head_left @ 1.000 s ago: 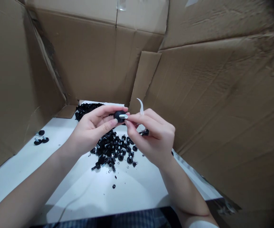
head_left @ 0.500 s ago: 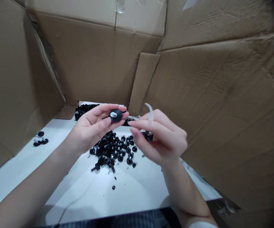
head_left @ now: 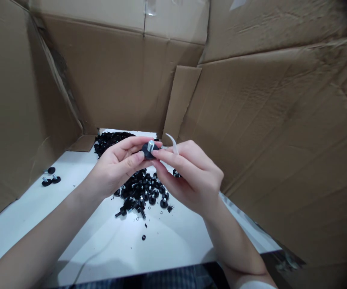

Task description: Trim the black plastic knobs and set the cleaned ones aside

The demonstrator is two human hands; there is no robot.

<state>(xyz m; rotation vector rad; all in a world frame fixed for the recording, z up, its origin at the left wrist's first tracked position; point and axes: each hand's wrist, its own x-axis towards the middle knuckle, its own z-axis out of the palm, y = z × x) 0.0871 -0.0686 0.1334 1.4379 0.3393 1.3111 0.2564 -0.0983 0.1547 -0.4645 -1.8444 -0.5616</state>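
Observation:
A round black part (head_left: 147, 151) with a silver threaded stud pointing up is pinched between the thumb and fingers of my left hand (head_left: 117, 164). From the right, my right hand (head_left: 191, 172) touches the same part with its thumb and fingertips closed on its edge. A thin, curved white strip (head_left: 172, 142) sticks up from between the fingers of my right hand; its lower end is hidden. Below both hands, a pile of similar black studded parts (head_left: 137, 190) lies on the white table (head_left: 173, 245).
Another heap of black pieces (head_left: 108, 140) lies at the back left. Several studded parts (head_left: 55, 179) sit at the left edge. Small black scraps and rings dot the table in front of the pile. Cardboard walls (head_left: 116, 80) enclose the back and both sides.
My right hand has moved left onto the black part, which it was apart from before. The part has turned so its stud now points up instead of toward the camera.

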